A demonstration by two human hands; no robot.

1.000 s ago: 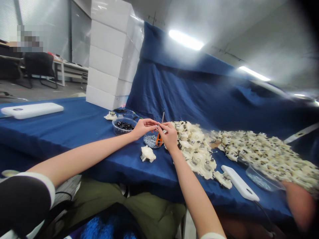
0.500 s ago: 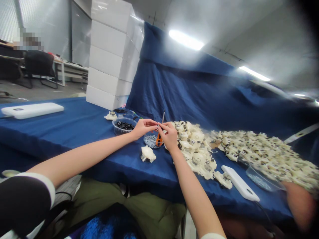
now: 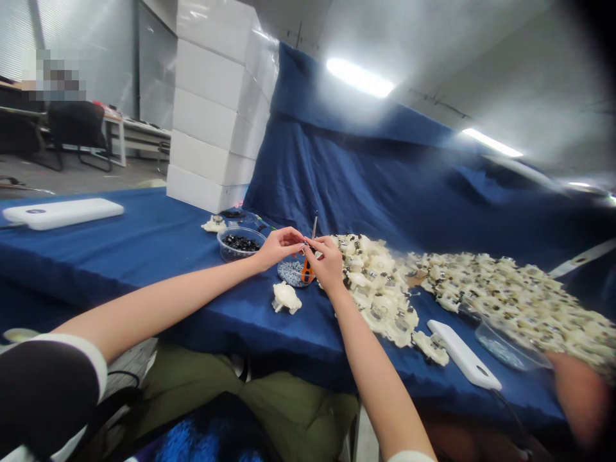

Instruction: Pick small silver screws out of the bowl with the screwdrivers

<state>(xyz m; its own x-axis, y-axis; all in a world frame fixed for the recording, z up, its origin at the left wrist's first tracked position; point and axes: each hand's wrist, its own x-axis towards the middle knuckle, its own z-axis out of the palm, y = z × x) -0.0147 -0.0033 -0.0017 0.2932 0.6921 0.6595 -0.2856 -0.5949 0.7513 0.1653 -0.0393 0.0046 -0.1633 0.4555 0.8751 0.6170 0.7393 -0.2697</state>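
My left hand [image 3: 280,247] and my right hand [image 3: 328,262] meet fingertip to fingertip over a clear tub of small silvery pieces [image 3: 291,274]. Thumb and forefinger of the left are pinched at something too small to make out. A screwdriver [image 3: 308,272] with an orange and black handle is in my right hand, its handle hanging below the fingers and its shaft pointing up. One cream plastic part [image 3: 286,297] lies on the blue cloth just in front of the tub. Left of my hands is a clear bowl of small black pieces [image 3: 242,244].
A heap of cream parts [image 3: 378,282] lies right of my hands, with a wider spread of them [image 3: 520,295] beyond. White slabs rest at the right [image 3: 464,353] and far left [image 3: 62,213]. White boxes [image 3: 206,109] are stacked behind. Another person's arm [image 3: 580,391] shows at right.
My left fingers have lifted very slightly. Both hands stay together over the tub, and the screwdriver has hardly moved.
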